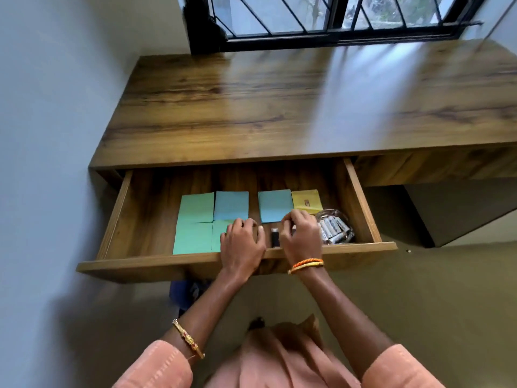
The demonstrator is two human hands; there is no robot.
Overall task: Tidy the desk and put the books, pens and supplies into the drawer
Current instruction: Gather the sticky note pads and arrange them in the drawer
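The wooden desk (279,107) stood under the window, and its drawer (195,263) was pulled out toward the person, both hands reaching over its front edge. To the left of the left hand (242,242), whose curled fingers rested on a green booklet (193,222) without clearly clasping anything, lay more green and blue booklets; beyond the right hand (300,236) lay a blue booklet (274,205) and a yellow packet (307,201). Between the hands stood a small dark object (275,238), a clear jar of little tubes (334,226) sat just right of the right hand, and that hand's fingers were bent as if pinching, though what they held I could not tell.
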